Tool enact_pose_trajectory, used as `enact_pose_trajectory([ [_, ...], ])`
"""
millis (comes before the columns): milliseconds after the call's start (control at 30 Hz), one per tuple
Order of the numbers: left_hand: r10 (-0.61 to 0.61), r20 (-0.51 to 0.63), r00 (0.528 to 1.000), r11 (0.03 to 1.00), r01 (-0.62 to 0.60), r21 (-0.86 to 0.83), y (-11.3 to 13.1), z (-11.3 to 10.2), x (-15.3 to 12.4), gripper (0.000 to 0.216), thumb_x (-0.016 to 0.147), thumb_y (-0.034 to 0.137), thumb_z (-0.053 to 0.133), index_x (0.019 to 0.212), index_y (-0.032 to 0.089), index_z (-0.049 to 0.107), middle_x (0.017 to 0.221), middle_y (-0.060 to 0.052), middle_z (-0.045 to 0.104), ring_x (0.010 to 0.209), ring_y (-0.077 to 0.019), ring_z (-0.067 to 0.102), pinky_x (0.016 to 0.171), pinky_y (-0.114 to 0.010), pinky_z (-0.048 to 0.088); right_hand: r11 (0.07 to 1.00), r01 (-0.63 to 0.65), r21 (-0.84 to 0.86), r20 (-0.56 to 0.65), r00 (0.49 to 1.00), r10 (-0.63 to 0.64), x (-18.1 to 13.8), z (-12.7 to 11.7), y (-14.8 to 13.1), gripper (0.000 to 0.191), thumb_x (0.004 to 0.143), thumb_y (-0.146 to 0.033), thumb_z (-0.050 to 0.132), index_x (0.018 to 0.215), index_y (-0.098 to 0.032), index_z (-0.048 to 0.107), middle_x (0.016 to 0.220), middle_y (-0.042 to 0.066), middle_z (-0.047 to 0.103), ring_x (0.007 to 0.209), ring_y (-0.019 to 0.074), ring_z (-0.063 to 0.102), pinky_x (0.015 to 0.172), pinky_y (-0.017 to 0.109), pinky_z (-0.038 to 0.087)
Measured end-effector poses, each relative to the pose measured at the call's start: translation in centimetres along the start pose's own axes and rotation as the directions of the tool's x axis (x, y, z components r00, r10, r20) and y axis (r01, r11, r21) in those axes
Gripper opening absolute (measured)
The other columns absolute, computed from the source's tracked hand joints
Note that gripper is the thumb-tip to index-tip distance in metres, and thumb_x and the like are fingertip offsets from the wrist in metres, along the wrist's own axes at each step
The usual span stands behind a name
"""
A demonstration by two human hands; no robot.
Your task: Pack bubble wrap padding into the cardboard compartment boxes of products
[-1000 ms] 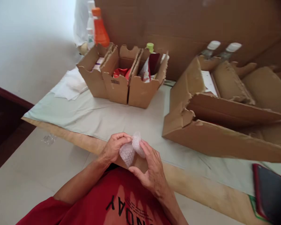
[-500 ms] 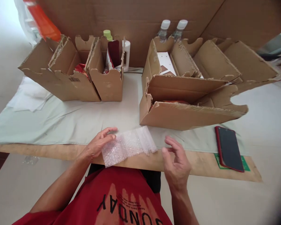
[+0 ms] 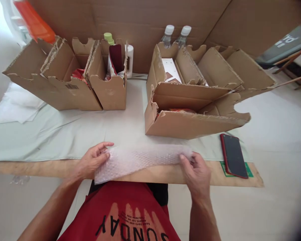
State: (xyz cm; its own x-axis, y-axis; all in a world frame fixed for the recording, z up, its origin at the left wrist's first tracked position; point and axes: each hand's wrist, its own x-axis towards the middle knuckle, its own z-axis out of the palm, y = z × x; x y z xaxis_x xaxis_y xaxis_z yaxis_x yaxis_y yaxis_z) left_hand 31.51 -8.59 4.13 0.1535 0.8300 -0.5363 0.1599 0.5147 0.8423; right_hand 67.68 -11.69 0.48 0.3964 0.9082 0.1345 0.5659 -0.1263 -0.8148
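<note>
A long strip of clear bubble wrap [image 3: 140, 160] lies stretched flat along the near edge of the table [image 3: 65, 167]. My left hand [image 3: 91, 160] pins its left end, fingers curled over it. The strip's right end is pinched between the fingers of my right hand [image 3: 198, 170]. Both hands rest just in front of my red shirt.
A pale cloth [image 3: 65, 130] covers the table. Cardboard boxes [image 3: 65, 83] with packets stand at the back left, and a larger torn carton [image 3: 190, 110] sits at the centre right. A phone in a red case [image 3: 233, 155] lies at the right. Bottles [image 3: 175, 35] stand behind.
The bubble wrap, bunched between my hands a second ago, has been unrolled and pulled out flat. My right hand moved right and took hold of its end. The camera view swung right.
</note>
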Motion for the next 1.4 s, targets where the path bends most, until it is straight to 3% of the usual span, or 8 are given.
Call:
enact_pose_trajectory([
  [133, 0.084, 0.044, 0.996, 0.959, -0.093, 0.268, 2.4, -3.0, 0.1, 0.049, 0.078, 0.047, 0.071, 0.12, 0.022, 0.066, 0.077, 0.002, 0.058, 0.067, -0.0146, 0.054, 0.06, -0.025, 0.041, 0.979, -0.095, 0.182, 0.03, 0.995, 0.091, -0.6, -1.6, -1.5, 0.037, 0.082, -0.05, 0.073, 0.104, -0.022, 0.064, 0.084, 0.004, 0.07, 0.074, 0.0202, 0.067, 0.067, 0.033, 0.053],
  [267, 0.208, -0.035, 0.978, 0.781, -0.144, 0.607, 3.2, -4.5, 2.1, 0.045, 0.082, 0.043, 0.063, 0.123, 0.023, 0.066, 0.082, -0.001, 0.066, 0.075, -0.0206, 0.062, 0.067, -0.03, 0.047, 0.994, 0.063, -0.089, -0.018, 0.998, -0.065, -1.1, -0.2, -1.0, 0.05, 0.086, -0.051, 0.067, 0.126, -0.021, 0.062, 0.102, 0.009, 0.07, 0.089, 0.0244, 0.067, 0.082, 0.043, 0.055],
  [433, 0.569, -0.196, 0.799, 0.406, -0.065, 0.912, 1.9, -3.0, 2.3, 0.044, 0.087, 0.036, 0.056, 0.124, 0.016, 0.067, 0.108, -0.015, 0.069, 0.103, -0.0346, 0.063, 0.09, -0.046, 0.05, 0.894, 0.251, -0.372, -0.107, 0.945, -0.31, -0.8, -0.1, 0.8, 0.064, 0.093, -0.055, 0.059, 0.143, -0.016, 0.052, 0.145, 0.023, 0.053, 0.134, 0.0406, 0.051, 0.107, 0.065, 0.04],
  [633, 0.412, 0.051, 0.91, 0.718, -0.359, 0.596, 1.7, 2.1, 0.1, 0.033, 0.089, 0.037, 0.058, 0.115, 0.021, 0.071, 0.1, -0.007, 0.07, 0.08, -0.0191, 0.065, 0.065, -0.029, 0.051, 0.807, 0.534, -0.252, 0.189, 0.845, -0.5, -1.4, 4.1, -4.7, 0.038, 0.099, -0.027, 0.053, 0.136, -0.023, 0.06, 0.145, 0.015, 0.057, 0.133, 0.0328, 0.054, 0.11, 0.057, 0.042],
  [800, 0.088, -0.001, 0.996, 0.991, -0.088, 0.103, 1.3, 2.2, 2.9, 0.04, 0.08, 0.042, 0.069, 0.111, 0.017, 0.065, 0.079, -0.002, 0.067, 0.059, -0.0136, 0.061, 0.049, -0.025, 0.047, 0.683, 0.726, -0.078, 0.596, 0.583, -0.552, -2.5, 10.1, -7.1, 0.036, 0.097, -0.021, 0.055, 0.132, -0.022, 0.064, 0.148, 0.012, 0.057, 0.139, 0.03, 0.048, 0.109, 0.05, 0.045],
  [1033, -0.029, 0.003, 1.0, 0.997, 0.029, -0.073, 1.4, 1.4, 3.8, 0.049, 0.074, 0.045, 0.074, 0.112, 0.017, 0.062, 0.092, -0.005, 0.069, 0.064, -0.0161, 0.068, 0.045, -0.025, 0.049, 0.768, 0.371, -0.522, 0.157, 0.927, -0.341, -0.3, -0.7, 4.4, 0.041, 0.101, -0.043, 0.043, 0.124, -0.02, 0.068, 0.134, 0.016, 0.066, 0.127, 0.0356, 0.059, 0.102, 0.059, 0.047],
  [1267, 0.33, -0.307, 0.893, 0.871, -0.163, 0.464, 0.3, 0.1, 1.7, 0.036, 0.085, 0.043, 0.062, 0.112, 0.02, 0.068, 0.091, -0.005, 0.068, 0.074, -0.0182, 0.062, 0.066, -0.031, 0.049, 0.823, 0.398, -0.406, 0.195, 0.917, -0.347, 2.2, -1.4, 3.6, 0.05, 0.097, -0.053, 0.044, 0.128, -0.019, 0.064, 0.133, 0.016, 0.067, 0.122, 0.035, 0.062, 0.101, 0.057, 0.049],
  [1400, 0.448, -0.398, 0.801, 0.599, 0.061, 0.798, -1.1, -1.7, 1.0, 0.032, 0.084, 0.039, 0.063, 0.107, 0.018, 0.069, 0.099, -0.01, 0.065, 0.091, -0.0276, 0.062, 0.081, -0.039, 0.05, 0.81, 0.394, -0.434, 0.256, 0.916, -0.308, 3.3, 1.3, 3.1, 0.052, 0.092, -0.064, 0.044, 0.103, -0.02, 0.071, 0.132, 0.016, 0.067, 0.115, 0.0394, 0.064, 0.092, 0.06, 0.05],
])
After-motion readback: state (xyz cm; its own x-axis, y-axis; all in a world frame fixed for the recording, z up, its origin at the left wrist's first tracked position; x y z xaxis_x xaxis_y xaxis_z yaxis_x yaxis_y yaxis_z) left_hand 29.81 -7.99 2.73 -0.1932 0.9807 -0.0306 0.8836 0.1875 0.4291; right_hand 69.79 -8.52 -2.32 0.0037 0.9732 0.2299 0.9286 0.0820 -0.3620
